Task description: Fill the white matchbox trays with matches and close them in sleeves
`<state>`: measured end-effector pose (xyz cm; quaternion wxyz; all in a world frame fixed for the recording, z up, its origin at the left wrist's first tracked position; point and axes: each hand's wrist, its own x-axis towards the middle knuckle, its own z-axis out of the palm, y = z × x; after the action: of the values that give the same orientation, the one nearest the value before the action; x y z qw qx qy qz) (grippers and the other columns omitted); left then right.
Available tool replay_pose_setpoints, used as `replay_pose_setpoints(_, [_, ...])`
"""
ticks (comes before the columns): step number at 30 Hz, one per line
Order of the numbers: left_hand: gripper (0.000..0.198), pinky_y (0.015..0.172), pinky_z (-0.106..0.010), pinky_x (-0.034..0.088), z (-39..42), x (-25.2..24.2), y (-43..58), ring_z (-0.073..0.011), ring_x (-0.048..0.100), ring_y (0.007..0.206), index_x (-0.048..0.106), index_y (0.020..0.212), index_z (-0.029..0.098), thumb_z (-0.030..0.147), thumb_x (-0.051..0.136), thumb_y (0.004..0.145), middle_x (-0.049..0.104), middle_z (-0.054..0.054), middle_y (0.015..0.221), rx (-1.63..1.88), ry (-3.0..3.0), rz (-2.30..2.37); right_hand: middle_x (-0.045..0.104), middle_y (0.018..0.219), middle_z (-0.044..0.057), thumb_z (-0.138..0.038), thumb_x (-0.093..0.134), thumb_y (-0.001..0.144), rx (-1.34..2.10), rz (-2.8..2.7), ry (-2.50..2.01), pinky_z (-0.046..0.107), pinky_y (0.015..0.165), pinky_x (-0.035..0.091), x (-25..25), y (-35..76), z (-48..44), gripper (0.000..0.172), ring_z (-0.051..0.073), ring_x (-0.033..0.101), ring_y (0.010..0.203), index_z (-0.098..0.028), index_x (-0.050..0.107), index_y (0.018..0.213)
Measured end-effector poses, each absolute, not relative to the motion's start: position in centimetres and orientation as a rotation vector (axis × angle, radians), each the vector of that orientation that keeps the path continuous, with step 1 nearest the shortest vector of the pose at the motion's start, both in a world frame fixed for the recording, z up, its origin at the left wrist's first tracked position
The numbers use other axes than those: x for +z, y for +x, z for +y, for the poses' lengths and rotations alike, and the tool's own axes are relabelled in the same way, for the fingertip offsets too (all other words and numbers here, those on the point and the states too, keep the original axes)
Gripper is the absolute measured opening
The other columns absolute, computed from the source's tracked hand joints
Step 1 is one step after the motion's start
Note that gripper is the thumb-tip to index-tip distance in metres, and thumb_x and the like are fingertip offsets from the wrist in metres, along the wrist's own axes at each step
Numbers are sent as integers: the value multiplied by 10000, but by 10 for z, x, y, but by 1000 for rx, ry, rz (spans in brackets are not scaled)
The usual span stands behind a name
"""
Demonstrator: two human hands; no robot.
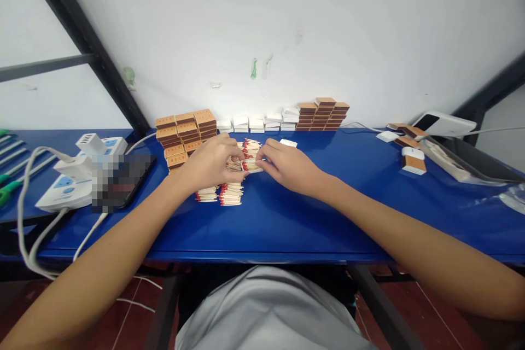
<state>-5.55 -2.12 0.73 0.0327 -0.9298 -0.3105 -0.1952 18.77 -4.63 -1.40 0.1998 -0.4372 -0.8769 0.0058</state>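
A small white matchbox tray point(256, 170) with red-tipped matches point(249, 164) in it lies between my two hands above the blue table. My left hand point(215, 163) is closed on the tray's left side, thumb below and fingers above. From the right, my right hand point(287, 165) pinches at the ends of the matches by the tray; its fingertips partly hide the contact. Another bundle of matches point(251, 145) lies just behind the tray. Nearer me, loose piles of matches point(231, 193) rest on the table, partly under my left hand.
Stacked brown matchboxes point(186, 130) stand behind my left hand, and more boxes point(323, 115) against the wall. White trays point(256, 125) line the wall between them. A power strip point(68, 191) and phone point(133, 180) lie left; a white device point(445, 123) and loose boxes point(413, 163) lie right.
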Motion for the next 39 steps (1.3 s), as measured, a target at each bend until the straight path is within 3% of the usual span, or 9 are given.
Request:
replay_pose_setpoints(12, [215,804,-402,452,-8,15,-74,-275,583,909,774,917,176,387,784,882,699,-75,835,-601,-2709,-1015,644,1003,69,-236,625,1028,147,-2482,-1300,304,749,398,-28,191,-31,91,195,587,839,-184,693,998])
replay_pose_setpoints(21, [230,816,-405,473,-7,12,-74,-283,604,939,782,918,162,389,792,882,720,-85,863,-585,-2701,-998,658,1031,82,-227,603,1048,177,-2551,-1306,304,783,421,-29,198,-30,95,206,607,889,-179,673,1005])
replay_pose_setpoints(32, [215,810,-397,448,-10,11,-71,-263,589,916,768,932,171,383,779,894,697,-65,848,-550,-2724,-1023,664,934,69,-263,622,1020,286,-2562,-1338,299,718,391,-12,222,-36,130,188,570,771,-184,686,939])
replay_pose_setpoints(39, [211,780,-384,435,-9,9,-71,-264,558,897,774,901,165,369,809,861,662,-59,792,-566,-2742,-984,675,992,94,-242,592,1020,366,-2615,-1188,302,755,425,-22,221,-32,132,203,592,843,-178,694,965])
